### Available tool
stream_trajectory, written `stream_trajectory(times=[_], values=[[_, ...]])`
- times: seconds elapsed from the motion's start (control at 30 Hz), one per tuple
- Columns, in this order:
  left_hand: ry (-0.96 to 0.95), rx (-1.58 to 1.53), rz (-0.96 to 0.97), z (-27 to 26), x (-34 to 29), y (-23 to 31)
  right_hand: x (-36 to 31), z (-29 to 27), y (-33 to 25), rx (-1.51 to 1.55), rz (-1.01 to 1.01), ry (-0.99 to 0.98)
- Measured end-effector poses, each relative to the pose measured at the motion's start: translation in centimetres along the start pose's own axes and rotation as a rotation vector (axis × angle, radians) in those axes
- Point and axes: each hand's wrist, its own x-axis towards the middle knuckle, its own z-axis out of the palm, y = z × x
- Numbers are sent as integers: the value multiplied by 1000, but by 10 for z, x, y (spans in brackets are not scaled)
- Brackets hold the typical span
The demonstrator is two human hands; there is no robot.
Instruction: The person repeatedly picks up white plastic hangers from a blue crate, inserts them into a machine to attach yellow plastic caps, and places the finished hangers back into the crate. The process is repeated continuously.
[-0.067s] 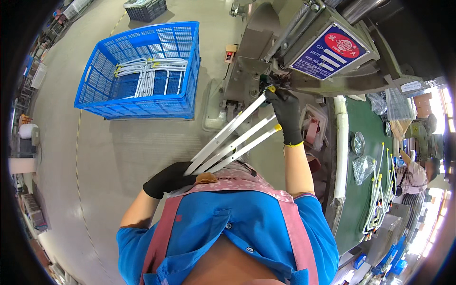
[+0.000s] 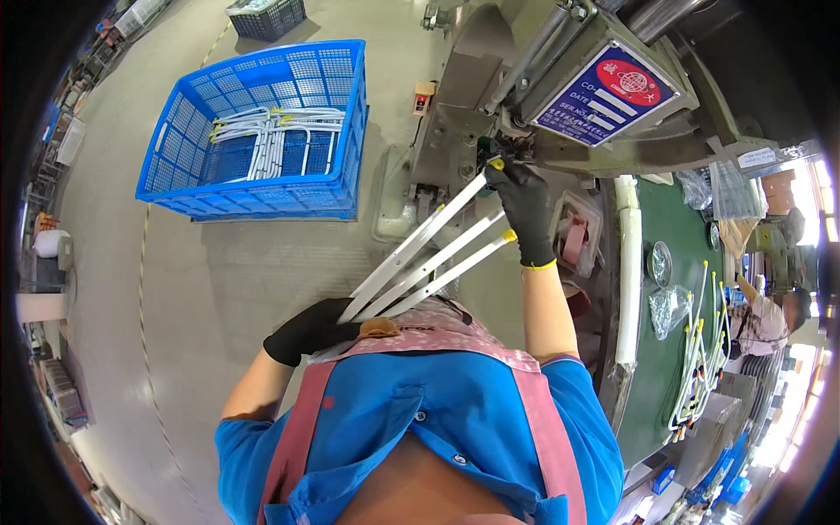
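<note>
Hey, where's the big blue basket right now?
In the head view, the blue basket sits at upper left, beyond the left hand and left of the machine, with white tubes inside and a dark crate farther behind.

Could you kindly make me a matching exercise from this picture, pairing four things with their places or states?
Things:
1. Left hand
2. Right hand
3. Blue crate
4. Green table

Places or states:
A. On the floor, containing bent tubes
B. At the ends of the white tubes nearest the apron
C. On the person's right, with a clear plastic bag on it
D. By a yellow cap, close to the machine

Right pairs: 1-B, 2-D, 3-A, 4-C
</note>
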Motion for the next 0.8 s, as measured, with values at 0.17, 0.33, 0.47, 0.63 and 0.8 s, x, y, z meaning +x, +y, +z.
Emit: stream_trajectory(times=[0.17, 0.33, 0.47, 0.63, 0.8], values=[[32, -18, 9, 2, 1, -6, 0, 5, 4, -114, -106, -3], [15, 54, -22, -4, -7, 0, 2, 4, 17, -168, -45, -23], [-54, -90, -107, -10, -4, 6, -5, 17, 38, -123, 67, -17], [-35, -134, -64, -3, 1, 9, -12, 13, 63, -76, 75, -38], [-12, -223, -28, -1, 1, 5, -34, 0, 75, -225, 181, 45]])
